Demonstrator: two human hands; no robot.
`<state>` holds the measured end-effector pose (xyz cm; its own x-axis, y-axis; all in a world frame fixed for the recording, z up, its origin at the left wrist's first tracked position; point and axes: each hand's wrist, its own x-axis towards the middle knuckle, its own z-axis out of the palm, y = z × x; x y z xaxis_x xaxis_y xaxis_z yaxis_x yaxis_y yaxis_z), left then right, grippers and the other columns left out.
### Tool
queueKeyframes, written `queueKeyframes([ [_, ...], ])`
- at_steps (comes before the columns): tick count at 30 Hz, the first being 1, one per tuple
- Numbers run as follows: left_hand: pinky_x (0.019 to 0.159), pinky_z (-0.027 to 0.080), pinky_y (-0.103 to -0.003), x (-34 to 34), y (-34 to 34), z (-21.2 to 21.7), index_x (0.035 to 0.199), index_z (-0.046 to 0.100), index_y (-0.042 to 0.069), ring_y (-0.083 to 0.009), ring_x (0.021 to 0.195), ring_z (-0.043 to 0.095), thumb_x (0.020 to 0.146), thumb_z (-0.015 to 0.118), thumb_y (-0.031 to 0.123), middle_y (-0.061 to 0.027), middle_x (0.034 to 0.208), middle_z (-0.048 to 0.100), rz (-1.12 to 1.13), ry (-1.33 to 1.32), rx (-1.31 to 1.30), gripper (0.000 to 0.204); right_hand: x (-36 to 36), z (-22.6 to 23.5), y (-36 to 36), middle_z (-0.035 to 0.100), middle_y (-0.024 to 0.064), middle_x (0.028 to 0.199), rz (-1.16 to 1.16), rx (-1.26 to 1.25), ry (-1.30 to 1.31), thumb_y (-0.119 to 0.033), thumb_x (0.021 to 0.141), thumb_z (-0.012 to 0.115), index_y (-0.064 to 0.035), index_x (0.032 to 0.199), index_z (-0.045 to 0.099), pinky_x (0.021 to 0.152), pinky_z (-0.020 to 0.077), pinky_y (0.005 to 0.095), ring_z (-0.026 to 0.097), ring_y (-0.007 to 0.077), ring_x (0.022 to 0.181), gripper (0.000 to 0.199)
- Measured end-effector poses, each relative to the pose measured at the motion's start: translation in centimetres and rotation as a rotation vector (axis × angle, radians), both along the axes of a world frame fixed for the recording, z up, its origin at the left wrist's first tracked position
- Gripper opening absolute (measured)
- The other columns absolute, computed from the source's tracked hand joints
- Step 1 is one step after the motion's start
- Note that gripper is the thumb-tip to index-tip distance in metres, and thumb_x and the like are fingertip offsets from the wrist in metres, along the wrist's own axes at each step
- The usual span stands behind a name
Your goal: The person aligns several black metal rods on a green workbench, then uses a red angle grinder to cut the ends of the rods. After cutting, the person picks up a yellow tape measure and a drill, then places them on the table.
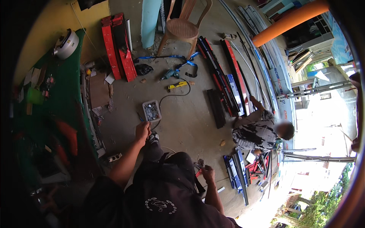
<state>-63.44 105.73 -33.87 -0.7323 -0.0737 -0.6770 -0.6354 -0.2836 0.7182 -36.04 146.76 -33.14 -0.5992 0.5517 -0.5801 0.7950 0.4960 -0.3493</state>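
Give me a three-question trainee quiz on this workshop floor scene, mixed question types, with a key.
1. True or false: the left hand is reaching toward the small tray of screws on the concrete floor.
2. Multiple choice: what lies beyond the tray, with a black cable running from it? A) a hammer B) a power drill C) a paint can
3. Fill in: a crouching person works beside long red and black ____ laid on the floor.

Key
1. True; the hand is just short of the tray.
2. B.
3. Profiles (long metal strips). The right hand holds a small tool, too small to identify.
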Motion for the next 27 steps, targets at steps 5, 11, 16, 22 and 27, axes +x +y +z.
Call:
queueKeyframes([
  [5,0.06,0.048,-0.033,-10.0,4.9,0.0,0.117,0.064,0.002,-0.0162,0.064,0.059,0.108,0.052,0.013,-0.0046,0.075,0.059,-0.051,0.152,0.0,0.019,-16.4,-1.2,7.1,0.076,0.0226,0.119,-0.052,0.052,0.183,-0.03,0.086,0.078,0.0048,0.132,0.068,0.099,0.0557,0.0415,0.073,0.0339,0.113,0.059],
  [11,0.059,0.049,-0.034,-16.3,14.0,-8.3,0.111,0.064,0.003,-0.0163,0.064,0.059,0.105,0.057,0.014,-0.0043,0.077,0.059,0.084,-0.108,-0.001,0.014,-37.1,-10.4,16.8,0.076,0.0205,0.119,0.24,-0.002,-0.045,-0.039,0.083,0.079,0.0007,0.131,0.069,0.104,0.0534,0.0447,0.07,0.0373,0.119,0.063],
  [16,0.056,0.045,-0.036,-23.1,23.5,-16.6,0.09,0.064,0.009,-0.0164,0.06,0.055,0.102,0.068,0.024,-0.0034,0.074,0.059,0.387,-0.359,0.072,0.02,-58.9,-22.2,23.7,0.076,0.0225,0.116,0.576,0.01,-0.126,-0.038,0.082,0.08,0.001,0.123,0.07,0.1,0.055,0.0461,0.071,0.0419,0.112,0.057],
  [22,0.053,0.044,-0.035,-34.0,31.9,-34.6,0.091,0.063,0.009,-0.0165,0.057,0.054,0.099,0.075,0.031,-0.0009,0.071,0.054,0.456,-0.512,0.237,0.026,-77.7,-37.7,23.0,0.076,0.024,0.116,0.719,0.033,0.072,-0.037,0.085,0.078,0.0001,0.125,0.072,0.096,0.0567,0.0476,0.072,0.0403,0.111,0.055],
  [27,0.049,0.041,-0.035,-44.6,34.9,-52.7,0.106,0.062,0.01,-0.0157,0.056,0.05,0.084,0.089,0.048,-0.0011,0.074,0.049,0.691,-0.716,0.253,0.052,-85.6,-50.9,14.6,0.076,0.0224,0.116,0.678,-0.167,0.133,-0.038,0.084,0.085,0.0052,0.128,0.068,0.094,0.058,0.0419,0.075,0.0335,0.107,0.064],
])
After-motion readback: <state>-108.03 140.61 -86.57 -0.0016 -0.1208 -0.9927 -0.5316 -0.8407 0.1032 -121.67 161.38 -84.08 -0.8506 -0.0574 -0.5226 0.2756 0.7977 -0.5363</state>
